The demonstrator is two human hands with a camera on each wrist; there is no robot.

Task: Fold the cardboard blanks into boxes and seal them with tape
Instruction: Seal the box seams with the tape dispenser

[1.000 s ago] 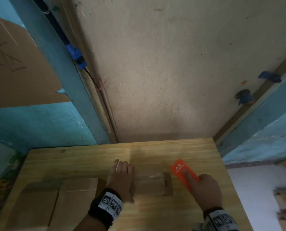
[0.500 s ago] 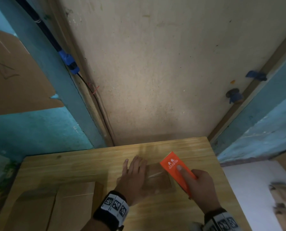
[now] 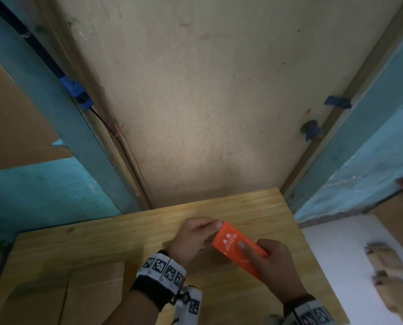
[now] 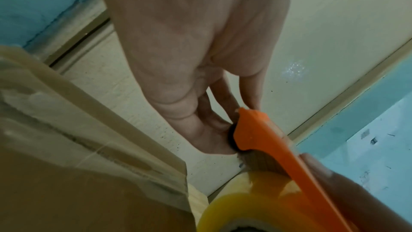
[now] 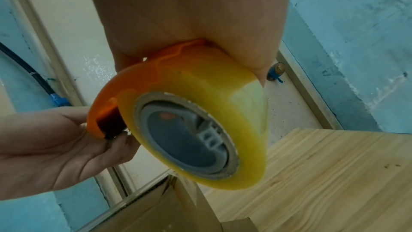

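Right hand (image 3: 274,266) is wrapped round the orange tape dispenser (image 3: 239,247), index finger laid flat on top, with the yellowish tape roll (image 5: 200,121) hanging underneath it. Left hand (image 3: 193,235) has come up to the front lip, its fingers (image 5: 121,143) pinched together right at the cutter end. Looks to me like it's fishing for the loose end of the tape. I can't actually see the tape end itself, too clear to make out.

The box (image 4: 78,174) sits on the table (image 3: 102,242) right under both hands, already carrying a strip of clear tape along one seam. A few flat cardboard blanks (image 3: 90,299) lie at the near left of the table.

Tips for this step, just my take:
1. Peel the end straight out from the roll, not sideways, or it'll split into a thin ribbon.
2. Keep fingertips behind the toothed edge.
3. Hold the dispenser steady and let the left hand do the pulling.
4. Stick the end down over the box edge first, then run along the seam and press it flat.
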